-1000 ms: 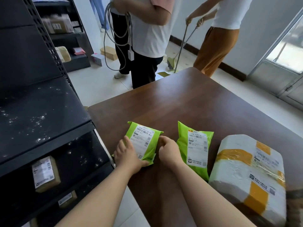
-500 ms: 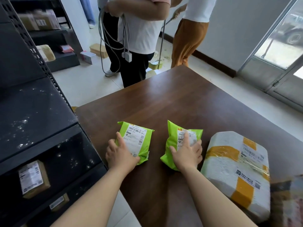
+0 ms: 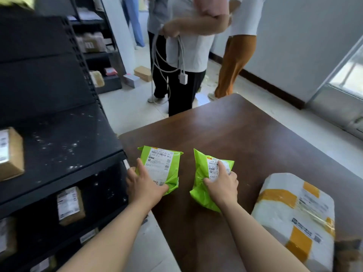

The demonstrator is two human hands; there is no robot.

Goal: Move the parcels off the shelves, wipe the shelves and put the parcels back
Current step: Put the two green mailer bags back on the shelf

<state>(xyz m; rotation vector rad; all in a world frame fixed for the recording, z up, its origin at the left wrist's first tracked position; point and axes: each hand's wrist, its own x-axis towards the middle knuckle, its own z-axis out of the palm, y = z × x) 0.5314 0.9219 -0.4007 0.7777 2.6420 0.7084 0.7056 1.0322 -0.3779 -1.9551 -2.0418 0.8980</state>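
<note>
Since half a second ago the right hand [image 3: 222, 185] had tightened on its bag and bunched the film. A second ago both hands were at the left bag. The view had also swung left, so more rack showed.

Left hand [image 3: 145, 185] gripped the left green parcel [image 3: 165, 163], a flat plastic mailer bag with a white printed label. The thumb lay on the label and the fingers were curled round the bag's near left corner. Right hand held the right green parcel [image 3: 200, 167], same kind of bag. Its forefinger lay straight on the label and its thumb pinched creased film at the near left side. The hands were apart, one bag each.

Both bags were at the near left part of the brown wooden table [image 3: 245, 134], side by side, not touching. Whether either was lifted off the top could not be told.

Count: two green bags. One big white foam-wrapped parcel with yellow tape bands [image 3: 290, 213] sat at the table's near right, just right of the right arm. That made three parcels on the table.

The black metal shelf rack [image 3: 59, 138] stood left of the table, its middle shelf speckled white. At least four brown cardboard boxes with white labels sat on it: one on the speckled shelf at far left [image 3: 9, 154], one a level lower [image 3: 69, 205], others blurred lower down.

Beyond the table stood a person in a white shirt [image 3: 188, 46] holding a looped grey cable [image 3: 167, 61], and a person in orange-brown trousers [image 3: 235, 63] to the right.
</note>
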